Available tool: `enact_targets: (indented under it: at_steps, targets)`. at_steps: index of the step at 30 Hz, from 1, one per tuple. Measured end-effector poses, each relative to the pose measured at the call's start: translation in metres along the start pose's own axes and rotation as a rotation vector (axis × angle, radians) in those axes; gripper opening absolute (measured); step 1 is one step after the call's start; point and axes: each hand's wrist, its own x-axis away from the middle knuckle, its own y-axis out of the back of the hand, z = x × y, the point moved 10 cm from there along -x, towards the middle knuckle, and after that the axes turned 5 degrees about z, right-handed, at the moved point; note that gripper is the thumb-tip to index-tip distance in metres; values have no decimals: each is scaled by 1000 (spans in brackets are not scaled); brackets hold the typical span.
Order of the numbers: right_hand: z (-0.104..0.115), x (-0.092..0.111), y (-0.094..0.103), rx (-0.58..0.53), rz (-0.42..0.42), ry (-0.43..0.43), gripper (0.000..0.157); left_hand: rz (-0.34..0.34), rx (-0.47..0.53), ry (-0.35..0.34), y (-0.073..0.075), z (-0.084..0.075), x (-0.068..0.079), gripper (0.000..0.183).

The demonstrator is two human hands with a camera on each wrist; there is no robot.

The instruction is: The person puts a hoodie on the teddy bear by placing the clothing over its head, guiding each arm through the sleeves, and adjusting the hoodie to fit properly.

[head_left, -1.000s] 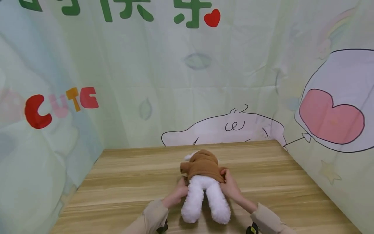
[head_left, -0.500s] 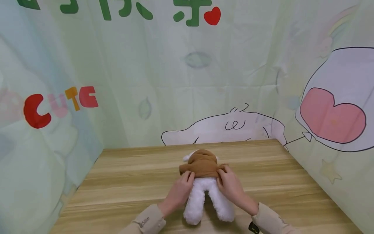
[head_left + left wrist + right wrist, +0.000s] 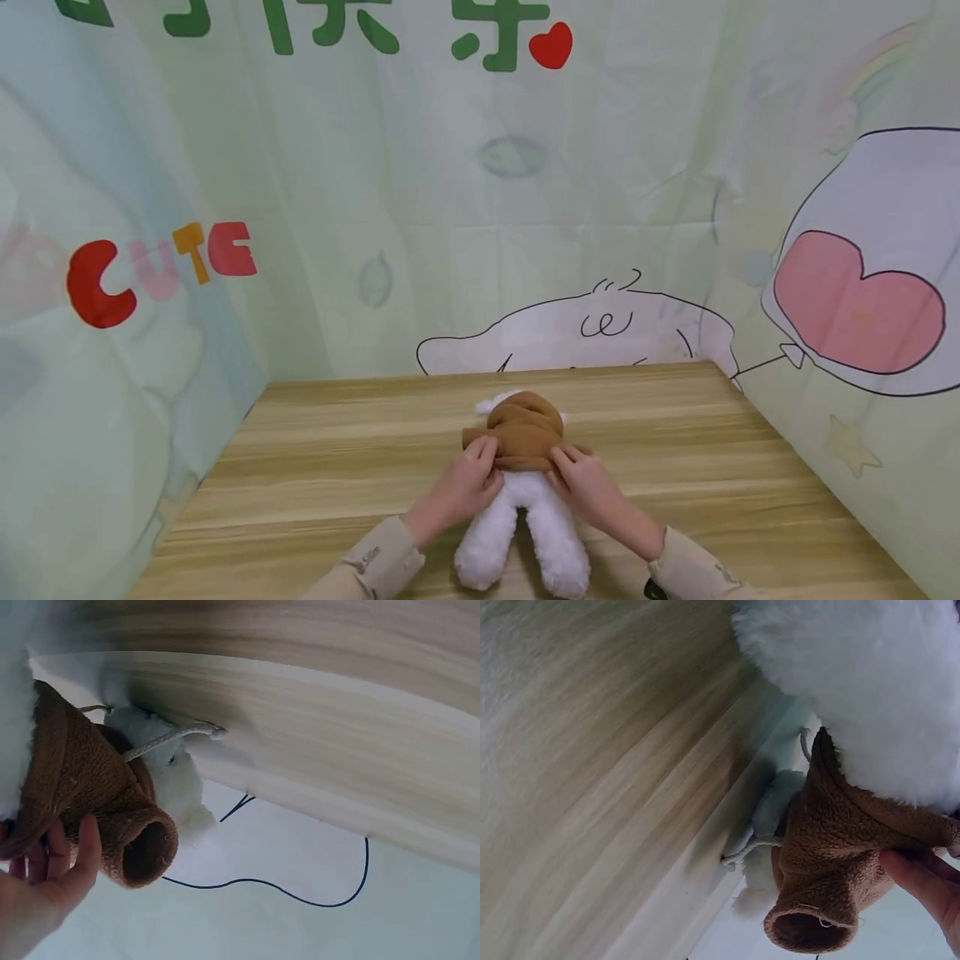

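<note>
A white plush toy (image 3: 483,554) lies face down on the table, its legs toward me. It wears a small brown hoodie (image 3: 528,437), with the hood over the back of its head. My left hand (image 3: 459,489) pinches the hem at the left. At the right of the hem, my right hand (image 3: 596,490) pinches the fabric. In the left wrist view, an empty sleeve (image 3: 146,851) hangs beside the fingers and a drawstring (image 3: 172,740) reaches toward the table. The right wrist view has the other sleeve opening (image 3: 810,928) and white fur (image 3: 870,697).
The wood-grain table (image 3: 337,483) extends around the toy on all sides. A printed cloth backdrop (image 3: 337,208) with cartoon drawings stands behind the table and along both sides.
My left hand has come from beside the toy onto the hoodie's hem, and my right hand has shifted inward along it. The hem and the toy's legs have moved slightly toward me.
</note>
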Motion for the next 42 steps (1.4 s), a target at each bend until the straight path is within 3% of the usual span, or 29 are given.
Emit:
enact_targets:
  at_steps: [2, 6, 11, 15, 18, 23, 26, 30, 34, 36, 39, 42]
  targets:
    - [3, 0, -1, 17, 12, 23, 17, -24, -96, -33, 2, -7, 0, 25]
    - [10, 2, 1, 41, -20, 99, 40, -53, -265, -121, 1, -21, 0, 24]
    - [24, 8, 5, 92, -50, 251, 40, -142, -608, -268, -1, -39, 6, 42]
    - [32, 13, -2, 121, 23, 311, 42, -178, -772, -288, -5, -50, 9, 47]
    - [37, 20, -11, 87, 120, 327, 39, -135, -768, -292, -9, -56, 12, 47]
    - [38, 30, -22, -16, 238, 314, 4, -33, -593, -296, -14, -53, 22, 47]
    - [35, 34, -25, -23, 245, 303, 17, -18, -512, -304, -14, -51, 28, 31]
    - [36, 33, -25, -21, 225, 309, 19, -52, -591, -367, -16, -58, 32, 25]
    - [37, 30, -29, -54, 239, 305, 19, -79, -711, -475, -19, -74, 37, 40]
    - [38, 27, -31, -77, 263, 315, 20, -54, -736, -517, -21, -79, 40, 39]
    - [36, 21, -31, -178, 325, 353, 21, 28, -631, -495, -21, -77, 36, 24]
    - [24, 10, -28, -460, 424, 310, 19, 59, -362, -358, -12, -61, 22, 8]
